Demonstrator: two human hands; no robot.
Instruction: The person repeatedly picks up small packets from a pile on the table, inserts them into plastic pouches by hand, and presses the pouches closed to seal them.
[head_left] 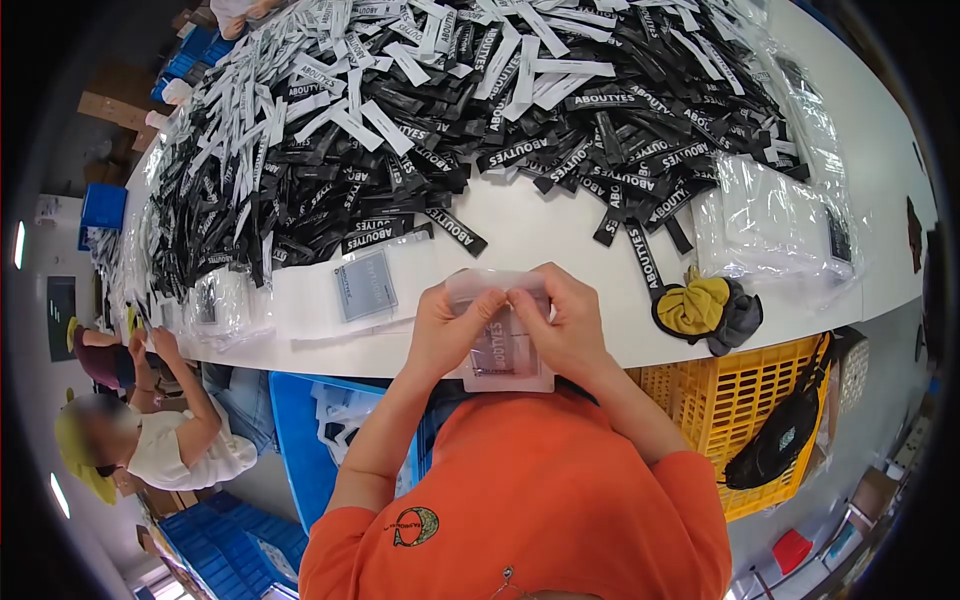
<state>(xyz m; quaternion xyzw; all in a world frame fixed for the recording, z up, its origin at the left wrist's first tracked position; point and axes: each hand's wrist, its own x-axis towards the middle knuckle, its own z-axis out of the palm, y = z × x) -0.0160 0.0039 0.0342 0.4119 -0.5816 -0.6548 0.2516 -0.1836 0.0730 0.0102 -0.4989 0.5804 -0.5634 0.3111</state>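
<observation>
Close to my body, at the table's front edge, a frosted plastic bag (pixel 505 365) with a dark printed label is held between both hands. My left hand (pixel 452 325) pinches its top edge on the left. On the right, my right hand (pixel 565 320) pinches the same edge, the thumbs almost touching. What lies inside the bag is hard to make out. Left of my hands, flat frosted bags (pixel 365 285) lie on the table. Beyond them spreads a large heap of black and white printed strips (pixel 400 130).
Clear-wrapped bag packs (pixel 775 220) and a yellow and grey cloth bundle (pixel 705 305) lie to the right. Below the edge stand a yellow crate (pixel 735 400) and a blue bin (pixel 300 430). Another person (pixel 190 430) works at the left.
</observation>
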